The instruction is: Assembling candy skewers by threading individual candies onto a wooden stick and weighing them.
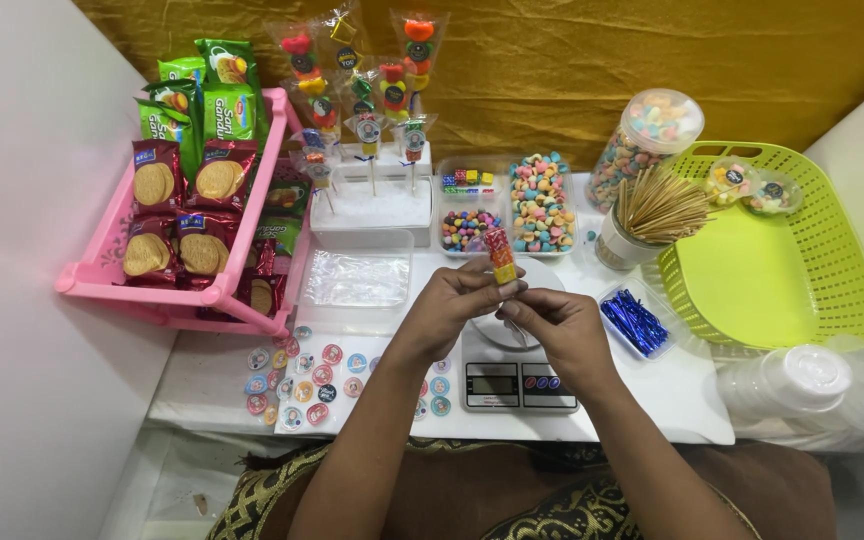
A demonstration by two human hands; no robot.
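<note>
Candy skewer (500,256) held upright above a kitchen scale (518,372), pinched at its base by left hand (460,300) and right hand (556,322), fingertips met, forearms angled inward over the white table (682,390)

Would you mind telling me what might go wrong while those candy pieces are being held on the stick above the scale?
1. The left hand and right hand pinch the candy skewer only at its lower end; the stacked pieces could tilt or slide.
2. It is held right over the kitchen scale, so a dropped piece might land there or roll off the table's front edge.
3. The cup of wooden sticks stands close to the right; an elbow swing could tip it.
</note>
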